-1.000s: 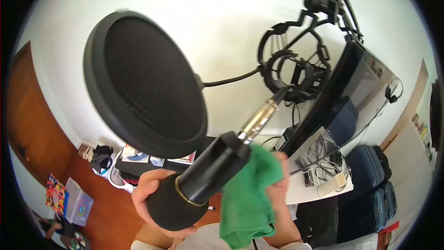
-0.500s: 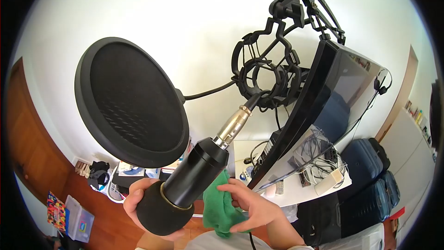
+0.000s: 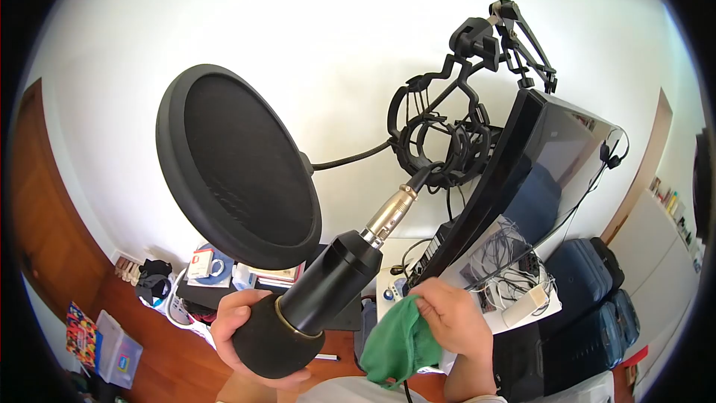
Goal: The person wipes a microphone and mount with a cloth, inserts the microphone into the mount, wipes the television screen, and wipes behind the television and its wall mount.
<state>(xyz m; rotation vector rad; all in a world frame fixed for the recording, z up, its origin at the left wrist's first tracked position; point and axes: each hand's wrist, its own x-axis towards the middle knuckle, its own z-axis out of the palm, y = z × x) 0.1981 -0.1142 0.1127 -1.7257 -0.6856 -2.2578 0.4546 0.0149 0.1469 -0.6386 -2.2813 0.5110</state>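
Microphone [image 3: 332, 283], black, tilted; XLR plug [image 3: 389, 216] fitted, head end covered by foam windscreen [image 3: 274, 342]. Left hand [image 3: 230, 324]: clasped around foam windscreen, palm hidden. Right hand [image 3: 459, 321]: pinching green cloth [image 3: 401, 343] beside microphone, some fingertips concealed. Shock mount [image 3: 399, 151]: above, cable hard to trace among its rings.

there are two hands [image 3: 230, 330] [image 3: 456, 319], one microphone [image 3: 326, 291], one cloth [image 3: 401, 342].

A brown door [image 3: 46, 246] stands left of a white wall [image 3: 321, 22] above reddish-brown floor [image 3: 173, 362].
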